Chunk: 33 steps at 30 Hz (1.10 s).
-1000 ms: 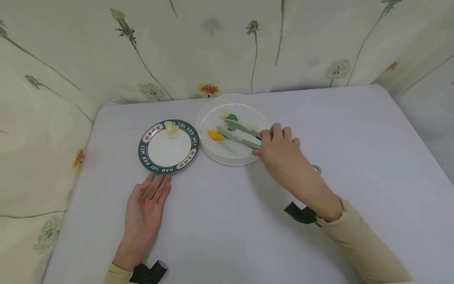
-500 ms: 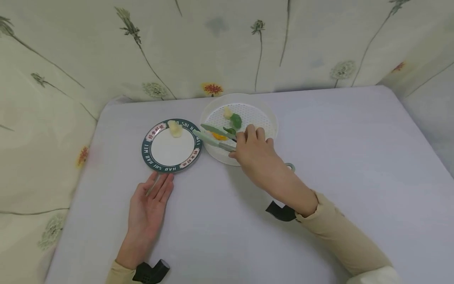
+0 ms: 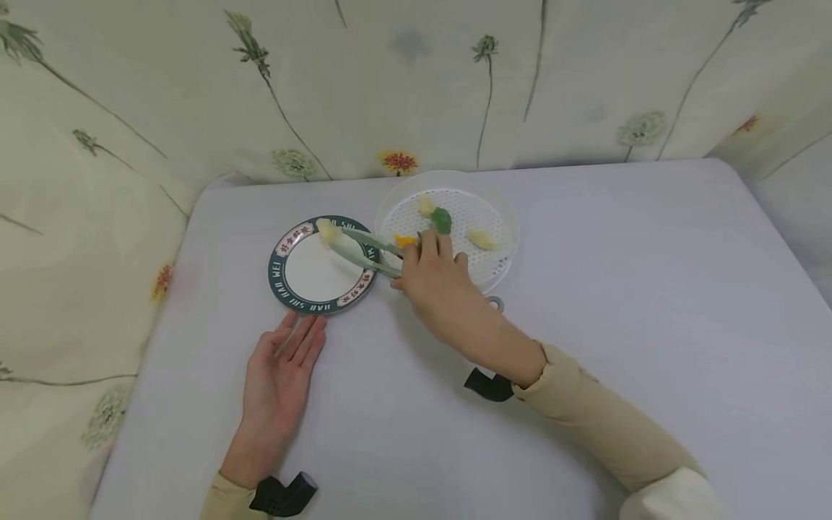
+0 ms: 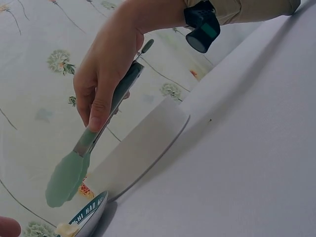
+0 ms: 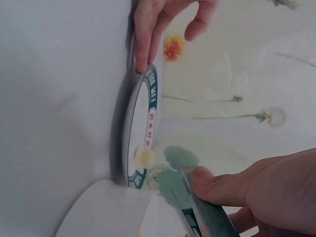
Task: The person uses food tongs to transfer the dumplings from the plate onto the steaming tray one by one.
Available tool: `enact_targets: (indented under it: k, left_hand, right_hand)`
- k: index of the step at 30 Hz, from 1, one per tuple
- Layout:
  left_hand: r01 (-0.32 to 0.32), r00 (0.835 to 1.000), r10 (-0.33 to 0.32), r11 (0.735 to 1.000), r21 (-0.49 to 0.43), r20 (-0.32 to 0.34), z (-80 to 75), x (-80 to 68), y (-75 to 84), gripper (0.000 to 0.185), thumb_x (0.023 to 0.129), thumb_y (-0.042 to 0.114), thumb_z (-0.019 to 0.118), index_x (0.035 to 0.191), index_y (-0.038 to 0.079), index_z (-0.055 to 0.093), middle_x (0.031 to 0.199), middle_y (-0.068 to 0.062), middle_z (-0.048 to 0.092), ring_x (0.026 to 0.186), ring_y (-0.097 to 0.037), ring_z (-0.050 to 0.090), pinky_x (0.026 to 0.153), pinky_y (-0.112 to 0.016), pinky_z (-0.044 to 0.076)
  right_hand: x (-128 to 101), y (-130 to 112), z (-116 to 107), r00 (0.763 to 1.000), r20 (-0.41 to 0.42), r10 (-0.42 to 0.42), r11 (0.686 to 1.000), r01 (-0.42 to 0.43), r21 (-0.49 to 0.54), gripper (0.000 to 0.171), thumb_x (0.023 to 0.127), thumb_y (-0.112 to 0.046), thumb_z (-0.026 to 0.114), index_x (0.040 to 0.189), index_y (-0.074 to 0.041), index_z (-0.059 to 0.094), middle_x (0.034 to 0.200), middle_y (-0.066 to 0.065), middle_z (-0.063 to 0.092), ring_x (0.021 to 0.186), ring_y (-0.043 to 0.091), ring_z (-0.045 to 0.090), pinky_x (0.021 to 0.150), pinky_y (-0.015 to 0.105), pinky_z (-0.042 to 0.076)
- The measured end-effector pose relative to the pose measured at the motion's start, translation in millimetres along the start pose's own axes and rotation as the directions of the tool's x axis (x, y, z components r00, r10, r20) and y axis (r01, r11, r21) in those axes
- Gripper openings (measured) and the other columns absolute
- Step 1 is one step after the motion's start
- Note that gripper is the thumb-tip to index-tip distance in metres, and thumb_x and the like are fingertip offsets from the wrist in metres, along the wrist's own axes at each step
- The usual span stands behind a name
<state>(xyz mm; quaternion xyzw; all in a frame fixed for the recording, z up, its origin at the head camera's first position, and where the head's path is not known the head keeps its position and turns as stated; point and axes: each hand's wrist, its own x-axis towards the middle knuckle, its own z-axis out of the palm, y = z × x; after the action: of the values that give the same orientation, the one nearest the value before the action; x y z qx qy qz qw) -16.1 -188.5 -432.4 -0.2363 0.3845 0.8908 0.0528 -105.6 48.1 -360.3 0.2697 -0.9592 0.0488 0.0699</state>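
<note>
Right hand (image 3: 432,271) grips green tongs (image 3: 361,249) over the plate's (image 3: 286,285) far rim — left hand (image 3: 282,375) flat, fingers straight, on the tabletop (image 3: 585,289).

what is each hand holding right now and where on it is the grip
The right hand grips pale green tongs by the handle end; their tips are over the green-rimmed round plate. The left hand lies flat, holding nothing.
</note>
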Motion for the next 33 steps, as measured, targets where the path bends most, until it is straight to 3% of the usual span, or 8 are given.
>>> enact_targets:
  k: [9,16,20,26,29,33]
  left_hand:
    - [-0.008,1.0,0.008,1.0,0.008,-0.001,-0.9,1.6,-1.5,0.064,0.113,0.02,0.036,0.172,0.014,0.014,0.175,-0.013,0.023,0.162,-0.021,0.037,0.132,-0.025,0.039]
    - [-0.007,1.0,0.007,1.0,0.013,0.0,-1.7,2.4,-2.2,0.062,0.113,0.02,0.034,0.172,0.015,0.015,0.175,-0.013,0.024,0.162,-0.021,0.037,0.133,-0.026,0.039]
    - [-0.012,1.0,0.012,1.0,0.009,0.002,-2.2,2.9,-1.7,0.062,0.113,0.02,0.034,0.172,0.014,0.016,0.175,-0.013,0.025,0.162,-0.022,0.038,0.133,-0.026,0.038]
    - [-0.007,1.0,0.007,1.0,-0.005,0.002,-2.2,3.2,-1.3,0.062,0.113,0.02,0.035,0.172,0.014,0.016,0.175,-0.013,0.025,0.162,-0.022,0.038,0.133,-0.027,0.038]
    - [-0.008,1.0,0.008,1.0,-0.001,0.003,-2.8,3.4,-1.2,0.062,0.113,0.02,0.035,0.172,0.014,0.016,0.175,-0.013,0.026,0.161,-0.022,0.038,0.133,-0.027,0.038]
    - [-0.005,1.0,0.005,1.0,-0.008,0.008,-3.4,3.5,-0.7,0.063,0.112,0.02,0.035,0.172,0.014,0.016,0.175,-0.013,0.025,0.162,-0.022,0.038,0.134,-0.027,0.038]
  right_hand:
    - [17.6,-19.4,12.6,1.0,-0.023,0.006,1.0,-0.006,0.02,0.045,0.106,-0.033,0.067,0.121,0.009,0.061,0.109,0.021,0.056,0.097,0.035,0.052,0.067,0.039,0.048]
    - [28.7,-29.2,23.5,0.998,-0.058,0.028,0.997,-0.032,-0.073,0.013,0.108,-0.008,0.06,0.106,0.004,0.062,0.1,0.017,0.054,0.089,0.031,0.049,0.064,0.035,0.036]
    - [33.4,-33.3,28.9,0.996,-0.062,0.059,0.994,-0.064,-0.083,0.023,0.108,-0.019,0.064,0.106,0.003,0.063,0.103,0.017,0.055,0.093,0.032,0.05,0.067,0.037,0.044]
    - [40.4,-38.5,36.9,0.995,-0.056,0.086,0.989,-0.092,-0.114,0.014,0.108,-0.003,0.055,0.112,0.007,0.064,0.108,0.019,0.057,0.099,0.034,0.054,0.073,0.043,0.056]
    - [42.6,-40.5,41.9,0.992,-0.086,0.091,0.986,-0.102,-0.134,0.014,0.109,-0.002,0.053,0.112,0.006,0.065,0.107,0.018,0.058,0.098,0.033,0.055,0.072,0.042,0.056]
    - [46.0,-42.4,46.1,0.993,-0.065,0.101,0.984,-0.109,-0.14,0.018,0.109,-0.004,0.055,0.12,0.006,0.064,0.11,0.017,0.059,0.1,0.032,0.055,0.075,0.041,0.058]
